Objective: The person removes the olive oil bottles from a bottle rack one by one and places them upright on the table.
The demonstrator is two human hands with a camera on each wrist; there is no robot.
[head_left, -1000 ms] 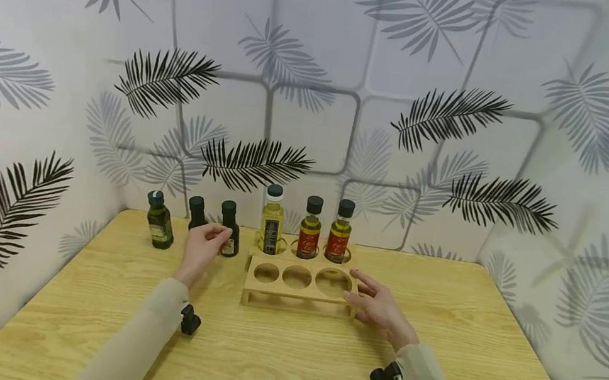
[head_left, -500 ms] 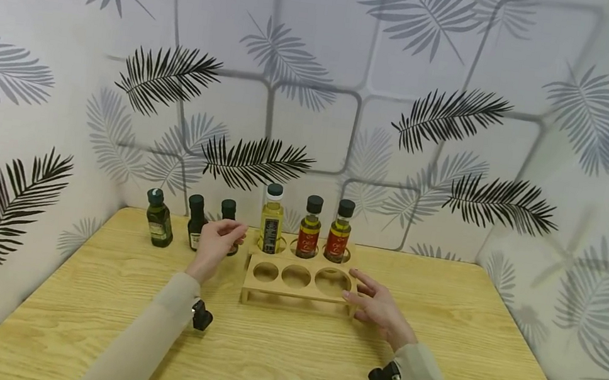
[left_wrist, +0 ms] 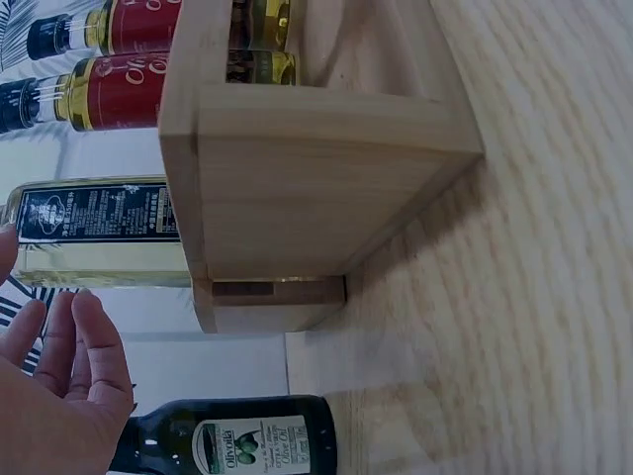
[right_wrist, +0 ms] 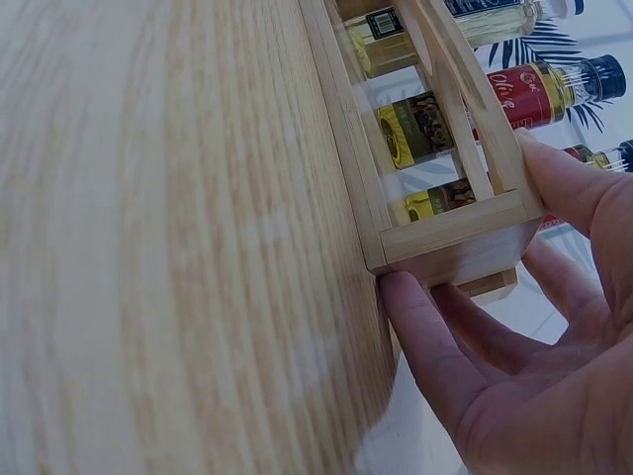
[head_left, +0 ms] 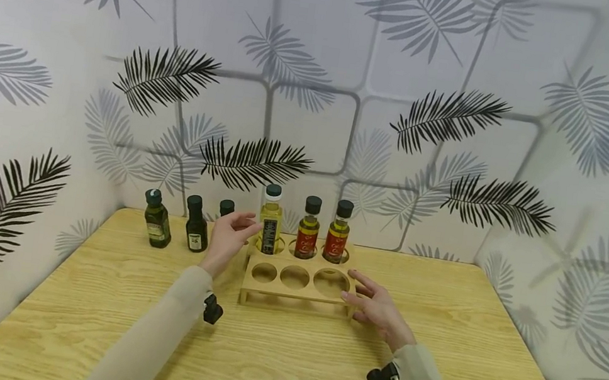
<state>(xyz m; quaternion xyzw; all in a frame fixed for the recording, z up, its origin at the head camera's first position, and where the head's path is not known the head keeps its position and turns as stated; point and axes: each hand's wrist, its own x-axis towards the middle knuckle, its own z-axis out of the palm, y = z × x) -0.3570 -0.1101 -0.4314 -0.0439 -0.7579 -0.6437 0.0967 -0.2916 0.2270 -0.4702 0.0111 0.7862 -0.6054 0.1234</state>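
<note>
My left hand [head_left: 229,234] reaches just left of a pale-yellow oil bottle [head_left: 270,227] in the back row of a wooden bottle rack [head_left: 292,288]. In the left wrist view its fingers [left_wrist: 97,341] are spread loosely, apart from the bottle, and nothing is in them. At the rack's right end, my right hand [head_left: 381,307] holds the frame, thumb on the top board and fingertips [right_wrist: 401,287] low on the end panel. Two red-labelled olive oil bottles [head_left: 307,238] [head_left: 336,241] stand in the other back holes. The front holes have no bottles.
Left of the rack, dark green bottles stand on the wooden table [head_left: 283,365]: one at the far left [head_left: 157,222], another beside it [head_left: 196,227], and a third [left_wrist: 252,435] mostly hidden behind my left hand in the head view. A leaf-patterned wall [head_left: 312,127] rises close behind.
My left hand has moved right, from the dark green bottles to beside the pale-yellow oil bottle. The right hand has kept its hold on the rack.
</note>
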